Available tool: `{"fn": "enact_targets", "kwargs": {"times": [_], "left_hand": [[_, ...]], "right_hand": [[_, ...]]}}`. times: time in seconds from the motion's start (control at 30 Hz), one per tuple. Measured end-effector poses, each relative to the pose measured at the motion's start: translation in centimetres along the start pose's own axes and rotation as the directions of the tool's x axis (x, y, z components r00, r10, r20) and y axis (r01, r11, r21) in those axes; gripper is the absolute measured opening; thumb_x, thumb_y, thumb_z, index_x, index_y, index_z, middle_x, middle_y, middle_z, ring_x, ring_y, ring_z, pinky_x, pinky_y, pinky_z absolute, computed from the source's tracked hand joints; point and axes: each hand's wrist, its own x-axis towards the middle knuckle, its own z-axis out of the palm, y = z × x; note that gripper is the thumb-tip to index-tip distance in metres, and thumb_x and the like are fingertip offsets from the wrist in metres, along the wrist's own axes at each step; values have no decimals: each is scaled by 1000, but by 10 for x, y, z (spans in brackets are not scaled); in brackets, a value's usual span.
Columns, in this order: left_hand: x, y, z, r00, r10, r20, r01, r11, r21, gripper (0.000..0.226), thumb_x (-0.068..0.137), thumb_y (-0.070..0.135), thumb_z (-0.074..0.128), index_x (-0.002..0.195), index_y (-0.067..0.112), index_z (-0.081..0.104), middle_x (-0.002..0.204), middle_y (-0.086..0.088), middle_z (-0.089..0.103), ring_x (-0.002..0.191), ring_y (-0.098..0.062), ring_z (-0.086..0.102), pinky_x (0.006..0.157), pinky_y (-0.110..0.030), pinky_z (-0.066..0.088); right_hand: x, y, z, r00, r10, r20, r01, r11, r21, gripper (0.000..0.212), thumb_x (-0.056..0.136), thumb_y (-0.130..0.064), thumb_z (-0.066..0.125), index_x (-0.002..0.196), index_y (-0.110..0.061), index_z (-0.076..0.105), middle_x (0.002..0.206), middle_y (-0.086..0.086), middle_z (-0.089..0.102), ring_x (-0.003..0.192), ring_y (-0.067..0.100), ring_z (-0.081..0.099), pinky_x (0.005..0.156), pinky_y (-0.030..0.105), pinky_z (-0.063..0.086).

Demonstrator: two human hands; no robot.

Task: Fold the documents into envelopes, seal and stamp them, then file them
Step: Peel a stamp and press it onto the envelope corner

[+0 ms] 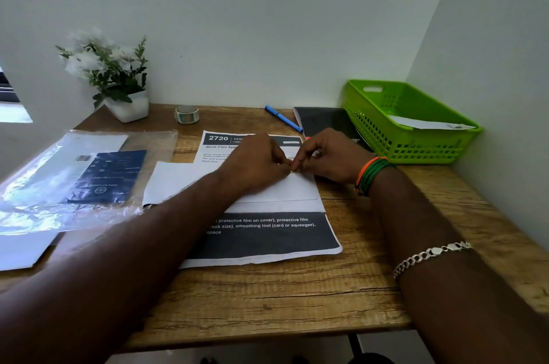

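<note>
Green basket (374, 114), blue pen (283, 118), white envelope (178, 182).

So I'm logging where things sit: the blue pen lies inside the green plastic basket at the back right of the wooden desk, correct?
Not quite. In the head view the blue pen lies on the wooden desk, left of the green plastic basket, beside a black notebook. The basket does sit at the back right.

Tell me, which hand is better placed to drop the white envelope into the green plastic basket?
Probably the right hand: it lies nearer the green plastic basket at the table's right. The left hand would have to cross over from the white envelope.
</note>
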Motion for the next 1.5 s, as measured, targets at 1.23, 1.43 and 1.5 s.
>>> {"fn": "enact_targets", "kwargs": {"times": [1.23, 1.43, 1.5], "left_hand": [[-5, 3, 3, 996, 54, -74, -50, 997, 64, 15, 88, 34, 73, 90, 22, 83, 89, 11, 69, 81, -8, 62, 69, -25, 48], [1, 1, 6, 997, -6, -79, 9, 999, 42, 15, 81, 39, 80, 86, 25, 83, 87, 11, 70, 84, -7, 63, 69, -26, 47], [1, 0, 7, 998, -13, -66, 16, 999, 41, 14, 81, 37, 79, 89, 26, 83, 88, 12, 71, 85, -6, 63, 67, -23, 45]], "right_hand": [[-24, 25, 17, 934, -230, -274, 217, 973, -76, 27, 76, -8, 57, 83, -19, 80, 87, -3, 73, 78, 10, 66, 74, 32, 53], [-21, 26, 20, 956, -167, -240, 136, 981, -141, 24, 80, -13, 57, 93, -23, 75, 89, -8, 61, 72, 0, 52, 65, 24, 38], [-20, 27, 21, 962, -150, -229, 109, 978, -179, 25, 83, -13, 56, 99, -23, 73, 94, -7, 61, 72, -1, 47, 67, 25, 36]]}}
